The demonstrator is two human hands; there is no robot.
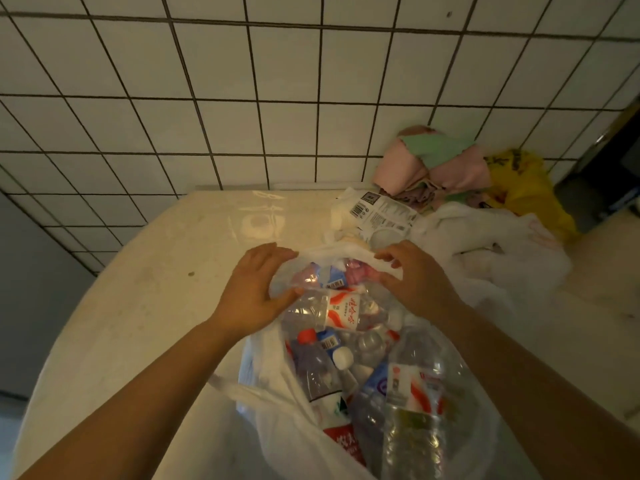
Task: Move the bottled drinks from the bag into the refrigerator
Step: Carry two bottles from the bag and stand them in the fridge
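My two hands work at the far rim of a thin white plastic bag point(273, 420) that sits at the near edge of the pale bench point(145, 306). My left hand point(252, 292) curls over the left side of the rim, fingers bent around the film, thumb against the bag's clear front. My right hand point(415, 282) pinches the gathered plastic on the right side of the same rim, fingers hooked over it. The hands stand a little apart, the opening stretched between them.

The bottled drinks point(363, 358) all lie inside the bag, heaped on their sides and at angles: a clear bottle with a red-and-white label point(343, 313) just below my hands, one with a red cap point(306, 336) left of centre, one with a white cap point(343, 358) beside it, and a large clear bottle point(415, 403) toward the near right.

Beyond the bag, toward the bench's far right corner, lie a flat white packet printed with barcodes point(377, 213), a crumpled white bag point(485, 244), a heap of pink and green cloth point(433, 161) and a yellow plastic bag point(530, 192). A white tiled wall point(242, 98) with dark grout rises behind the bench's far edge.
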